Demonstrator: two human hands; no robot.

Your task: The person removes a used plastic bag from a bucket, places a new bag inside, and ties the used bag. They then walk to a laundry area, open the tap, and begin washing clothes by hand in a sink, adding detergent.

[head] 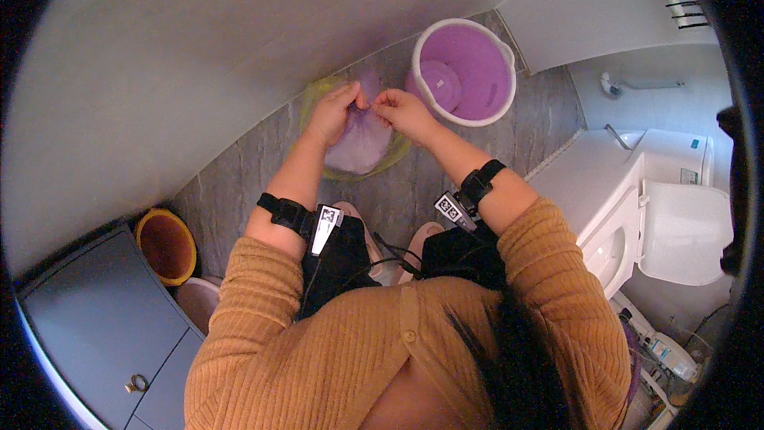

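A thin, translucent purple plastic bag (358, 146) with pale contents stands within a yellow-green rim, on or just above the floor. My left hand (338, 110) closes around the left side of the bag's gathered neck. The fingertips of my right hand (401, 112) pinch the same neck from the right, and the two hands nearly meet. Loose purple plastic sticks up beyond the fingers. What lies inside the bag cannot be made out. Close to my right hand, a purple bucket (471, 74) with a white rim stands on the floor, with a small pale patch at its bottom.
A grey wall (179, 65) runs just beyond the bag. At right are a white toilet (612, 245) with its lid raised and a white ledge. A dark cabinet (89, 304), an orange-rimmed bucket (192, 251) and a pale basin (200, 301) stand at lower left.
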